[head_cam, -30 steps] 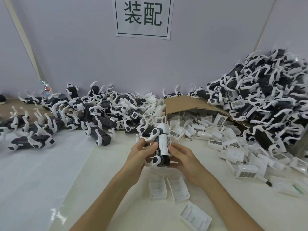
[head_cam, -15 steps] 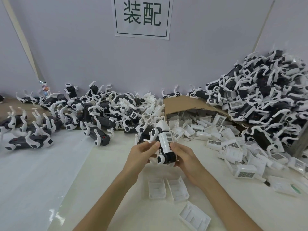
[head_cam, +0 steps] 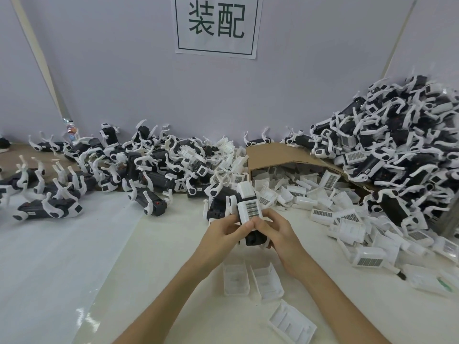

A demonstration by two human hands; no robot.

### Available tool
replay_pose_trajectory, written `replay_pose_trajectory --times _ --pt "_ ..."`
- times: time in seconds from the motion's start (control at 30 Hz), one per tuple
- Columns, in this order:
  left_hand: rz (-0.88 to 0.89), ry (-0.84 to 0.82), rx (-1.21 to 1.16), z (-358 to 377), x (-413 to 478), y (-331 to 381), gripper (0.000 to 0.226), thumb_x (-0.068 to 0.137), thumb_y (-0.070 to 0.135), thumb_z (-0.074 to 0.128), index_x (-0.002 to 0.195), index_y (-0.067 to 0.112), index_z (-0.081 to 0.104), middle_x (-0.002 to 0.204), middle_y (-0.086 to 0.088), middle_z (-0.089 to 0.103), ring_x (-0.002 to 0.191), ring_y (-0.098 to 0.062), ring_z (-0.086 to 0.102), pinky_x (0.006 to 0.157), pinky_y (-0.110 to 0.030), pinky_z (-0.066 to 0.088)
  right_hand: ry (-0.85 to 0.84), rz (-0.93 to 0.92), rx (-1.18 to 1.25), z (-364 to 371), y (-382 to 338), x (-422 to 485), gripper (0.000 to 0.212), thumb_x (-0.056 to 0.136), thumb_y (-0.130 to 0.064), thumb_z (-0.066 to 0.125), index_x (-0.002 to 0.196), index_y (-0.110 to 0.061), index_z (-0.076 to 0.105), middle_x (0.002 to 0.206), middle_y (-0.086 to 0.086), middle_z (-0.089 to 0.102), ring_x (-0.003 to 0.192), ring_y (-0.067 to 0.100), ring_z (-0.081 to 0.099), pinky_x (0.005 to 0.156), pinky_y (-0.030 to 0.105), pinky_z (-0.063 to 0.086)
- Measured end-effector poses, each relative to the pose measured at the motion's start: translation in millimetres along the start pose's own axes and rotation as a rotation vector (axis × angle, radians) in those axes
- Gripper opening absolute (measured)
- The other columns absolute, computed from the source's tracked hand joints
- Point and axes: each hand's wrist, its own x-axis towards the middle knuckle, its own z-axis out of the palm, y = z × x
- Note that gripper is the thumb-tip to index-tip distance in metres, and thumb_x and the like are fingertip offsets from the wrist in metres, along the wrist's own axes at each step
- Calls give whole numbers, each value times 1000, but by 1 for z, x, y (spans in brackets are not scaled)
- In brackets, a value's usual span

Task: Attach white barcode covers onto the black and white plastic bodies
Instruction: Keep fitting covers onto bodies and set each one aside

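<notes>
While your left hand (head_cam: 223, 232) and right hand (head_cam: 278, 234) both clasp the black and white body (head_cam: 254, 238) at frame centre, your thumbs sit on the white barcode cover (head_cam: 249, 207) on top of it. Risk: uneven pressure probably leaves one edge unlatched, or the cover slips off. The wall sign (head_cam: 216, 23) at 12 o'clock reads 装配. The barcode print is too small to read. Spare covers (head_cam: 236, 279) lie at 5 o'clock.

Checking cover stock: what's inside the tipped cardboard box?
Loose white barcode covers fill the cardboard box mouth and spill out front. Its depths are hidden under the top panel.
</notes>
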Motion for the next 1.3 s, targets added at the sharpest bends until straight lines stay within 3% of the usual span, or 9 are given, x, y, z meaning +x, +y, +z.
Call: replay_pose_trajectory --times 0.2,0.37,0.6,0.7,0.8,0.9,1.03,1.2,1.3 --pt "32 14 6 0 0 -1 30 99 28 60 127 18 67 115 8 75 111 -8 68 101 -34 52 -17 -94 54 0 -2 -2 42 85 -28 70 108 3 56 89 11 77 69 16 73 55 16 51" --pt "90 27 30 0 0 -2 29 102 18 58 129 15 64 121 4 72 112 -13 68 97 -32 54 31 -136 -43 1 2 0 14 93 -16 68 106 -15 63 95 -2 77 75 3 69 59 12 49" --pt "133 31 150 3 -2 -5 31 101 16 58 131 22 61 117 8 72 108 -9 66 95 -30 52 165 -179 -135 -2 0 2 50 84 -28 78 129 -25 55 124 -10 61 97 5 63 76 19 53" --pt "114 -6 106 3 -2 -5 33 97 21 63 129 27 61 113 10 73 105 -9 66 89 -23 52 104 -179 -168 -5 0 2 44 91 -19 72 131 -27 57 123 -10 66 106 10 64 85 28 56" --pt "87 3 129 5 -1 -7 41 81 32 72 121 29 62 104 8 73 97 -11 69 86 -29 57 83 -185 -166 -4 -1 1 42 87 -20 77 125 -25 60 115 -9 69 103 12 65 79 29 58" --pt "69 45 114 6 1 -12 37 82 20 77 115 26 63 94 5 74 88 -17 71 79 -39 61 105 -192 -176 0 1 1 44 86 -15 78 125 -22 58 117 -3 67 103 18 65 77 32 58" --pt "100 113 165 1 4 -14 38 80 8 79 108 29 65 90 8 73 80 -15 70 69 -32 61 92 -191 -182 4 5 2 47 87 -14 77 127 -27 55 118 -5 66 101 20 65 85 43 57" --pt "107 146 180 4 1 -11 40 80 34 77 119 31 66 88 5 74 80 -22 72 78 -48 60 181 -273 -300 0 2 1 50 80 -36 74 127 -33 56 131 -22 52 111 2 55 83 18 47" --pt "115 164 124 6 -1 -5 37 80 50 71 116 42 65 88 6 74 71 -22 72 75 -47 60 193 -254 -294 -8 0 3 56 77 -41 70 131 -28 59 123 -15 64 113 3 57 89 27 47"
